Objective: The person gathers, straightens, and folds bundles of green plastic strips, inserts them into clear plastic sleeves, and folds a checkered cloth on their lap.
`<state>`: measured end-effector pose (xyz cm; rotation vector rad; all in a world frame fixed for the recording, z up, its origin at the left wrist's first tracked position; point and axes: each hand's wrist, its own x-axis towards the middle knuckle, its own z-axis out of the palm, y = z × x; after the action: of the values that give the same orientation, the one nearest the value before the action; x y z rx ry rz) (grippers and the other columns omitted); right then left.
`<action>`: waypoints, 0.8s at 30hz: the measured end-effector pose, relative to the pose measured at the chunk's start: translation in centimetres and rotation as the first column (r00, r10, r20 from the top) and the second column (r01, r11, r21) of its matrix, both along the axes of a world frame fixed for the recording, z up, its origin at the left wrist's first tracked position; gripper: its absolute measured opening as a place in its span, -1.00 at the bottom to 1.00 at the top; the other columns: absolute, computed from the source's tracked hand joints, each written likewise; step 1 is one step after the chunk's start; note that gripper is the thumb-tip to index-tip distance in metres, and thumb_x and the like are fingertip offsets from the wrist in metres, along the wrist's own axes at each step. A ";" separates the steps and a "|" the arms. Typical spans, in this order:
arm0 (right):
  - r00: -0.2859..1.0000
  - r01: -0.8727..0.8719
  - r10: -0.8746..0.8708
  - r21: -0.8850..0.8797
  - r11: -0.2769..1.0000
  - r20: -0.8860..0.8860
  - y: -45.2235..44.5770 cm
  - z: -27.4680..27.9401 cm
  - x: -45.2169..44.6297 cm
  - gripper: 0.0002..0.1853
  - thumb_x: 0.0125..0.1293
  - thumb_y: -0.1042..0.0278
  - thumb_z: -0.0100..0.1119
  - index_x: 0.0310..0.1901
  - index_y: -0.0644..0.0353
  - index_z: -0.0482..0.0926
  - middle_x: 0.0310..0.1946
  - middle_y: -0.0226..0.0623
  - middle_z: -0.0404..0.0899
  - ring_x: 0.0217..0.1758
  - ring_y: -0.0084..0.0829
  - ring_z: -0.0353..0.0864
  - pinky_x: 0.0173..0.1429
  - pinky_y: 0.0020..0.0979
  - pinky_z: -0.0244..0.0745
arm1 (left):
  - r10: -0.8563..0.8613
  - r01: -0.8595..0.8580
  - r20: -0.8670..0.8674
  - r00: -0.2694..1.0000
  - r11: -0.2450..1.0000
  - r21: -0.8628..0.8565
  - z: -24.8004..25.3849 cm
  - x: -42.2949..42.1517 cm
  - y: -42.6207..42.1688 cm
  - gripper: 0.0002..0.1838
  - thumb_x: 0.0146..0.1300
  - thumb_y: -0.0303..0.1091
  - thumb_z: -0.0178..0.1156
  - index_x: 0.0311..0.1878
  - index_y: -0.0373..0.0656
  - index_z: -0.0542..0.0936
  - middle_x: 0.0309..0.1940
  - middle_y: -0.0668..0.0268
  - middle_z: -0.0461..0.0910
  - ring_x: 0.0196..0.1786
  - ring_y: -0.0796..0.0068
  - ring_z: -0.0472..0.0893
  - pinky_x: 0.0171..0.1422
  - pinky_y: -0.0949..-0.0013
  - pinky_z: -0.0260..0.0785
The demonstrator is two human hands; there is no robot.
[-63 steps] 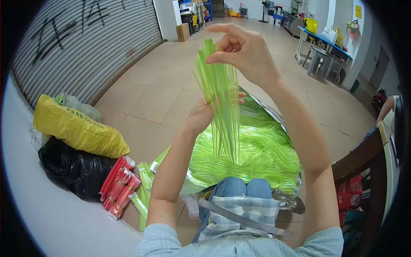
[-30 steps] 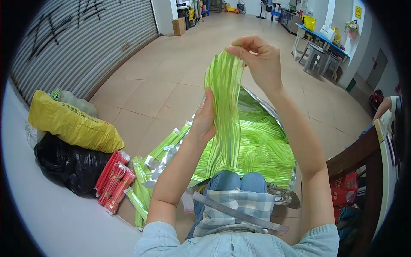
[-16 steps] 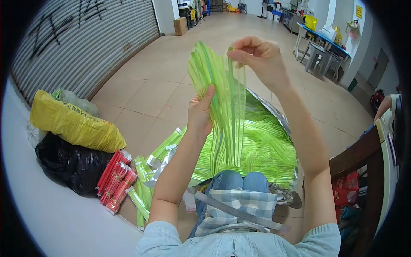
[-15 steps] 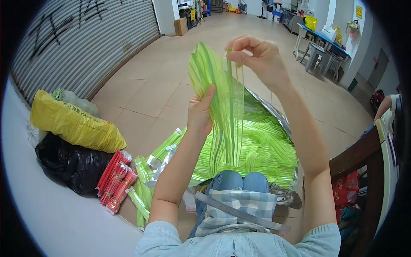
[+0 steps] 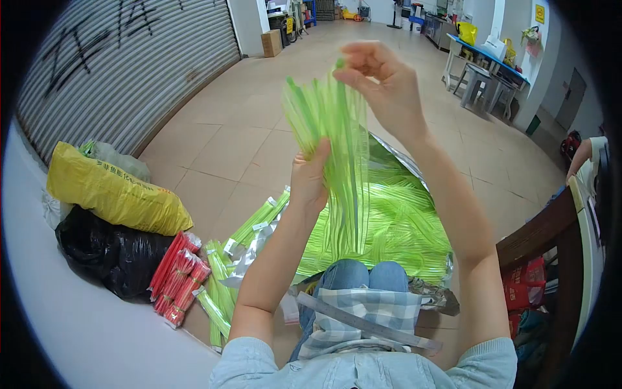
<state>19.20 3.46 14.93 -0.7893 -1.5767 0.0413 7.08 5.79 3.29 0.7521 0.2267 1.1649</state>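
My left hand is closed around a fanned bundle of translucent lime-green strips, which hang down in front of my knees. Above and to the right, my right hand pinches the top end of a green strip between thumb and fingers. Below the bundle, a large heap of the same green strips spreads over silvery sheeting in front of me. Across my lap, on a checked cloth, rests a flat metal ruler.
To the left lie red bundles, wrapped green bundles, a black bag and a yellow sack. At right stands a wooden chair, with another person's arm beyond. A blue-topped table is farther back.
My right hand has moved slightly up and left, lifting the pinched strip end. The bundle's top has spread, and my left hand has shifted slightly down and right.
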 end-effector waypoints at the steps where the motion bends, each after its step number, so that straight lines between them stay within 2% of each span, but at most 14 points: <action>1: 0.999 0.008 -0.007 0.018 1.000 -0.035 0.2 -0.1 0.4 -0.81 0.05 0.48 0.26 -0.26 0.25 0.56 -0.45 -0.43 0.55 -0.34 -0.68 0.50 -0.18 -0.62 0.41 | 0.000 0.003 0.042 0.999 0.998 -0.068 0.0 -0.1 0.1 -0.82 0.19 -0.37 0.14 -0.18 -0.22 0.52 -0.32 0.33 0.58 -0.38 0.58 0.57 -0.31 0.49 0.46; 2: 0.998 0.014 -0.012 0.035 0.999 -0.069 0.1 -0.1 0.7 -0.79 0.05 0.48 0.25 -0.24 0.27 0.56 -0.43 -0.42 0.56 -0.34 -0.67 0.50 -0.18 -0.62 0.41 | 0.006 -0.004 0.050 0.999 0.999 -0.052 0.1 -0.3 0.5 -0.82 0.20 -0.37 0.13 -0.17 -0.22 0.52 -0.30 0.33 0.58 -0.36 0.57 0.57 -0.29 0.48 0.47; 5: 0.959 -0.232 0.224 -0.027 0.972 -0.172 -1.8 1.0 1.4 -0.78 0.06 0.49 0.25 -0.22 0.30 0.56 -0.39 -0.39 0.58 -0.32 -0.66 0.52 -0.17 -0.62 0.41 | 0.035 -0.034 0.071 0.997 0.999 -0.007 0.6 -0.8 2.0 -0.82 0.21 -0.37 0.11 -0.16 -0.21 0.52 -0.26 0.32 0.57 -0.32 0.54 0.58 -0.25 0.47 0.48; 6: 0.897 -0.416 0.387 -0.110 0.903 -0.214 -2.6 1.4 1.7 -0.80 0.06 0.50 0.25 -0.25 0.34 0.56 -0.36 -0.38 0.58 -0.31 -0.65 0.52 -0.17 -0.62 0.41 | 0.046 -0.046 0.072 0.996 0.999 0.007 1.0 -0.8 2.5 -0.82 0.21 -0.36 0.11 -0.16 -0.21 0.52 -0.26 0.32 0.58 -0.32 0.54 0.59 -0.24 0.47 0.48; 9: 0.920 -0.388 0.390 -0.274 0.880 -0.050 -3.1 1.6 0.5 -0.79 0.05 0.49 0.25 -0.24 0.32 0.57 -0.38 -0.40 0.58 -0.33 -0.67 0.51 -0.20 -0.63 0.41 | 0.067 -0.071 0.066 0.996 0.995 0.066 1.3 -0.8 2.6 -0.82 0.20 -0.38 0.12 -0.16 -0.22 0.52 -0.29 0.32 0.58 -0.31 0.53 0.59 -0.25 0.47 0.48; 10: 0.967 -0.239 0.255 -0.278 0.930 0.025 -2.9 1.5 -0.3 -0.76 0.04 0.49 0.26 -0.21 0.30 0.57 -0.44 -0.44 0.57 -0.38 -0.70 0.49 -0.24 -0.62 0.41 | 0.067 -0.072 0.062 0.996 0.993 0.090 1.5 -0.5 2.5 -0.83 0.20 -0.39 0.12 -0.17 -0.23 0.52 -0.29 0.32 0.58 -0.31 0.53 0.59 -0.25 0.47 0.48; 13: 0.976 -0.121 0.165 -0.280 0.952 0.142 -1.6 1.0 -0.6 -0.73 0.02 0.48 0.27 -0.19 0.28 0.57 -0.49 -0.46 0.55 -0.43 -0.72 0.47 -0.28 -0.62 0.41 | 0.061 -0.066 0.038 0.997 0.989 0.132 1.4 -0.1 1.5 -0.85 0.17 -0.42 0.15 -0.19 -0.23 0.53 -0.33 0.32 0.59 -0.34 0.57 0.58 -0.29 0.49 0.47; 17: 0.971 -0.212 0.235 -0.295 0.932 0.044 -0.7 0.3 -0.6 -0.77 0.01 0.43 0.29 -0.25 0.29 0.58 -0.54 -0.46 0.54 -0.48 -0.72 0.46 -0.33 -0.64 0.39 | 0.037 -0.031 -0.025 0.999 0.979 0.201 1.3 -0.2 0.6 -0.87 0.16 -0.45 0.15 -0.22 -0.23 0.53 -0.36 0.33 0.59 -0.39 0.62 0.57 -0.34 0.53 0.45; 20: 0.988 -0.089 0.132 -0.427 0.900 0.074 -0.9 0.4 -0.2 -0.80 0.01 0.41 0.29 -0.30 0.24 0.60 -0.41 -0.42 0.55 -0.39 -0.68 0.49 -0.28 -0.61 0.40 | 0.049 -0.040 -0.036 0.998 0.974 0.224 1.1 -0.1 0.3 -0.88 0.15 -0.46 0.15 -0.23 -0.22 0.52 -0.39 0.33 0.59 -0.41 0.64 0.56 -0.36 0.56 0.44; 24: 0.983 0.024 -0.005 -0.103 0.994 0.182 -0.6 -0.2 -0.1 -0.85 0.01 0.40 0.29 -0.33 0.16 0.62 -0.20 -0.35 0.51 -0.20 -0.61 0.49 -0.16 -0.55 0.40 | 0.061 -0.055 -0.018 0.998 0.971 0.235 1.3 -0.2 0.1 -0.90 0.17 -0.46 0.14 -0.24 -0.21 0.51 -0.40 0.35 0.58 -0.41 0.65 0.56 -0.36 0.58 0.44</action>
<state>19.07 2.81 14.69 -0.9076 -1.7523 0.0422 6.89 5.84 4.61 0.9735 0.1341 1.2517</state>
